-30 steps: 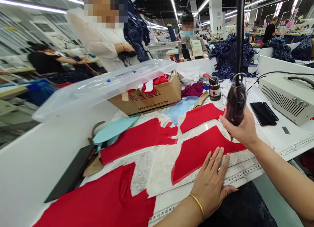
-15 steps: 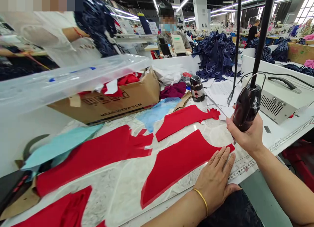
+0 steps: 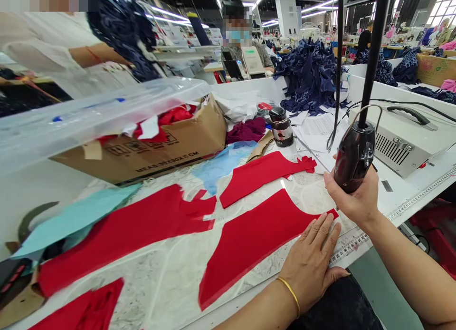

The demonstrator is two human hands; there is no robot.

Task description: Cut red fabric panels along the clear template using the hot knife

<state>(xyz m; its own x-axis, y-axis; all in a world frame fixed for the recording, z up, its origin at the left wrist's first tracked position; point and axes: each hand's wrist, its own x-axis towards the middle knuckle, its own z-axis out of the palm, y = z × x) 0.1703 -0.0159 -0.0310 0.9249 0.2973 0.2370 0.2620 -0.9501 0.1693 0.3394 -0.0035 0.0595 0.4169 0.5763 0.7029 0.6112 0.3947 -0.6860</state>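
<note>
The red panel (image 3: 249, 247) lies flat on the surface (image 3: 406, 192), right of centre. The left hand (image 3: 309, 258) rests on its right end, fingers extended, slightly apart, grasping nothing. The right hand (image 3: 361, 204) has its fingers clamped around the black tool (image 3: 356, 154), just right of that end. Caution: drag from the black shaft (image 3: 375, 59) could deflect the tool toward the left fingers; insufficient hand pressure could let the panel creep.

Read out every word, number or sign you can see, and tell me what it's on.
"MEAS:30X30X_5 CM", cardboard box; one character is unclear.
Handling symbols, same box, partly covered.
Jar: label too blurred.
Papers: print too small.
Measuring tape: numbers too small to read surely.
Far box on the right: print too blurred.
</note>
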